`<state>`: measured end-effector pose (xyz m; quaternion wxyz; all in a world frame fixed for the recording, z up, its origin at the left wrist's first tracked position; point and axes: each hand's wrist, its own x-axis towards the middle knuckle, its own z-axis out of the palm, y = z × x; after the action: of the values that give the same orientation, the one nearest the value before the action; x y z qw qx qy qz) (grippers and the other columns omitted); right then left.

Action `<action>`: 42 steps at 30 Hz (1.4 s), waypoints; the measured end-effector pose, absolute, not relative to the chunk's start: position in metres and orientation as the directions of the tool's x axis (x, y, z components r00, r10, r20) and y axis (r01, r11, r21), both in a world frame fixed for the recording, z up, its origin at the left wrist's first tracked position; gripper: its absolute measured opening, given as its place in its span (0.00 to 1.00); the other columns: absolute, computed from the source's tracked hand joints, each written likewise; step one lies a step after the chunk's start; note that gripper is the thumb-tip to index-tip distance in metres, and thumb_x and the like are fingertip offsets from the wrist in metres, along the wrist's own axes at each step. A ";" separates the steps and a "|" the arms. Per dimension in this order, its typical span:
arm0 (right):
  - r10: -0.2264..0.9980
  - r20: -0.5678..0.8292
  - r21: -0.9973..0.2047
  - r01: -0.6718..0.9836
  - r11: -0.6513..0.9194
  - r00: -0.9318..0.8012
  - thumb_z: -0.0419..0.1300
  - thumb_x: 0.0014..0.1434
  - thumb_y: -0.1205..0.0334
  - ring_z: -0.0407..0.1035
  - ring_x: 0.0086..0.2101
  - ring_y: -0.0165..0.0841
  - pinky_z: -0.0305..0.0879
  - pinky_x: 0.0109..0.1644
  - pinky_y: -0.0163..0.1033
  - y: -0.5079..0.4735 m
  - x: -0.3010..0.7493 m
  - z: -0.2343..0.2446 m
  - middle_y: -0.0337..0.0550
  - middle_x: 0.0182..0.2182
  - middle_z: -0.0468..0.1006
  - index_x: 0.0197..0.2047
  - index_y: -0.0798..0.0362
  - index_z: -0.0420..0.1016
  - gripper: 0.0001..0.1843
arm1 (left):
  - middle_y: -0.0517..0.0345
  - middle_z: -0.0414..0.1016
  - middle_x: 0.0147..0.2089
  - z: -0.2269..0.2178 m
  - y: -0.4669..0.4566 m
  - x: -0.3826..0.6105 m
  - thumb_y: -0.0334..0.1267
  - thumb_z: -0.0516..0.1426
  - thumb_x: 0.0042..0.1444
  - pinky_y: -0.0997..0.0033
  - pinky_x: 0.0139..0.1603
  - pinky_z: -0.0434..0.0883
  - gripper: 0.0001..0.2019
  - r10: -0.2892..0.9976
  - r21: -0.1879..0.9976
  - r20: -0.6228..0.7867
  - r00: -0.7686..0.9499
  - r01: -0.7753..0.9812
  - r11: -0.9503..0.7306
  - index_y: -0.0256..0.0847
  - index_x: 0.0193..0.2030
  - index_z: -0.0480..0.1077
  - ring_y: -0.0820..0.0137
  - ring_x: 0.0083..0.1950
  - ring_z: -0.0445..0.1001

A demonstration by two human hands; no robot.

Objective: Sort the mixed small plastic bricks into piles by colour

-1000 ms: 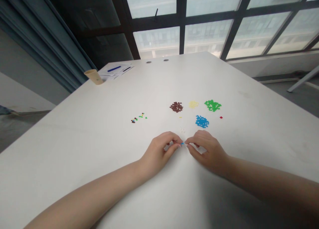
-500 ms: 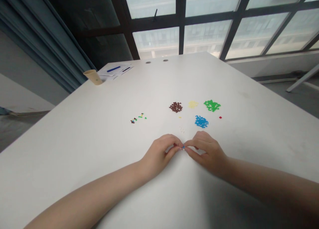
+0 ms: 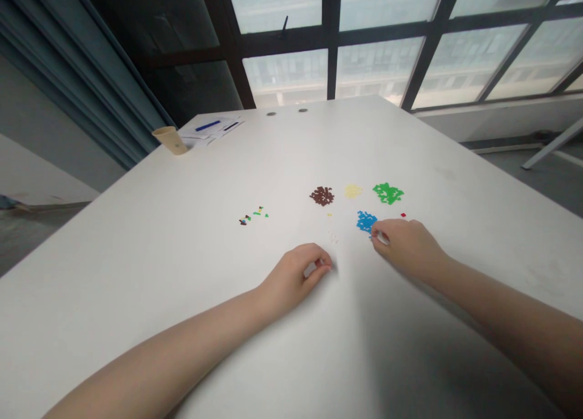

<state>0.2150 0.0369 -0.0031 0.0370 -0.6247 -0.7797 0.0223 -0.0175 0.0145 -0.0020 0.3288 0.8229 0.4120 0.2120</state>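
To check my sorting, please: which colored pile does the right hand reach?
The blue pile: the right hand covers its lower right edge, while the brown pile, yellow pile and green pile lie clear of that hand.

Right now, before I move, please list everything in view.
white tabletop: one, white, under everything
tiny brown pieces: one pile, brown, mid-table
tiny yellow pieces: one pile, yellow, beside brown
tiny green pieces: one pile, green, beside yellow
tiny blue pieces: one pile, blue, at right hand
tiny red piece: one, red, right of blue
tiny mixed pieces: several, multicoloured, left of brown
tiny whitish pieces: few, whitish, above left hand
tan paper cup: one, tan, far left
papers with blue marks: few, white, beside cup
black-framed window: one, dark frame, beyond table
left hand: one, bare, near whitish pieces
right hand: one, bare, at blue pile's edge
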 end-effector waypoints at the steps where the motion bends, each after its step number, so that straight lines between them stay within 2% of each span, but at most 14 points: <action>1: 0.980 0.010 -0.033 0.979 0.201 -0.201 0.50 0.55 0.63 0.68 0.30 0.34 0.49 0.32 0.36 0.037 0.216 -0.002 0.43 0.29 0.77 0.30 0.52 0.73 0.11 | 0.58 0.71 0.34 -0.002 0.014 -0.017 0.33 0.50 0.56 0.76 0.37 0.66 0.06 0.814 0.717 0.069 0.576 0.539 -0.443 0.40 0.34 0.68 0.74 0.36 0.68; 4: 0.984 -0.018 0.052 0.983 0.179 -0.178 0.48 0.56 0.63 0.69 0.31 0.35 0.48 0.31 0.37 0.036 0.216 -0.002 0.44 0.30 0.78 0.32 0.52 0.73 0.12 | 0.58 0.71 0.34 -0.002 0.015 -0.017 0.33 0.50 0.56 0.76 0.37 0.66 0.06 0.805 0.720 0.056 0.590 0.535 -0.443 0.40 0.34 0.67 0.74 0.36 0.68; 10: 0.989 -0.042 0.140 0.979 0.147 -0.143 0.48 0.57 0.60 0.69 0.31 0.36 0.46 0.30 0.38 0.036 0.214 0.002 0.45 0.30 0.77 0.33 0.53 0.72 0.12 | 0.58 0.72 0.34 -0.004 0.016 -0.018 0.31 0.50 0.54 0.75 0.36 0.66 0.06 0.798 0.717 0.050 0.601 0.534 -0.448 0.40 0.34 0.67 0.73 0.36 0.68; 17: 0.987 -0.083 0.184 0.972 0.149 -0.135 0.46 0.60 0.64 0.70 0.31 0.37 0.45 0.29 0.38 0.033 0.213 0.005 0.46 0.28 0.76 0.32 0.53 0.71 0.13 | 0.59 0.72 0.34 -0.006 0.017 -0.019 0.30 0.50 0.54 0.76 0.37 0.66 0.06 0.799 0.709 0.042 0.600 0.545 -0.447 0.40 0.34 0.67 0.74 0.36 0.68; 25: 0.986 -0.065 0.215 0.963 0.164 -0.154 0.46 0.60 0.63 0.69 0.31 0.39 0.47 0.30 0.40 0.026 0.211 0.009 0.48 0.26 0.75 0.30 0.53 0.71 0.15 | 0.58 0.71 0.34 -0.007 0.019 -0.020 0.33 0.49 0.55 0.74 0.37 0.66 0.06 0.810 0.687 0.043 0.584 0.571 -0.449 0.41 0.34 0.67 0.73 0.35 0.68; 28: 0.959 -0.060 0.153 0.947 0.283 -0.277 0.46 0.59 0.64 0.69 0.31 0.38 0.49 0.32 0.40 0.011 0.200 0.009 0.47 0.27 0.75 0.29 0.54 0.71 0.14 | 0.57 0.70 0.35 -0.012 0.033 -0.028 0.34 0.48 0.55 0.70 0.40 0.65 0.08 0.850 0.628 0.118 0.514 0.624 -0.465 0.41 0.35 0.67 0.71 0.37 0.68; 32: 0.873 -0.203 -0.049 0.895 0.443 -0.443 0.46 0.58 0.65 0.68 0.29 0.36 0.50 0.31 0.39 -0.014 0.182 0.004 0.45 0.26 0.75 0.27 0.53 0.71 0.14 | 0.52 0.67 0.42 -0.021 0.069 -0.055 0.33 0.47 0.55 0.64 0.49 0.62 0.10 0.904 0.525 0.288 0.316 0.738 -0.425 0.40 0.37 0.70 0.67 0.45 0.66; 34: 0.842 -0.259 -0.107 0.881 0.461 -0.472 0.46 0.58 0.65 0.68 0.29 0.35 0.51 0.31 0.38 -0.021 0.176 0.001 0.45 0.27 0.75 0.28 0.53 0.71 0.14 | 0.50 0.67 0.43 -0.024 0.088 -0.075 0.34 0.48 0.55 0.60 0.49 0.62 0.11 0.925 0.432 0.332 0.185 0.842 -0.324 0.40 0.39 0.71 0.63 0.46 0.65; 38: 0.815 -0.298 -0.125 0.866 0.484 -0.498 0.46 0.59 0.65 0.68 0.29 0.35 0.53 0.31 0.38 -0.023 0.173 0.001 0.45 0.27 0.75 0.29 0.54 0.71 0.14 | 0.45 0.69 0.44 -0.024 0.108 -0.108 0.35 0.49 0.53 0.53 0.40 0.63 0.12 0.948 0.196 0.314 0.045 0.974 -0.111 0.41 0.39 0.73 0.53 0.46 0.64; 42: 0.807 -0.299 -0.131 0.860 0.494 -0.509 0.46 0.59 0.65 0.68 0.29 0.35 0.54 0.32 0.38 -0.020 0.177 0.001 0.45 0.28 0.75 0.29 0.54 0.71 0.14 | 0.45 0.71 0.43 -0.023 0.112 -0.121 0.36 0.50 0.52 0.54 0.37 0.63 0.11 0.950 0.137 0.308 0.054 0.985 -0.100 0.42 0.36 0.74 0.53 0.44 0.65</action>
<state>0.1765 -0.0203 0.0010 -0.0993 -0.4852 -0.8586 0.1322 -0.1210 0.1118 -0.0230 -0.0548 0.7238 0.6685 0.1621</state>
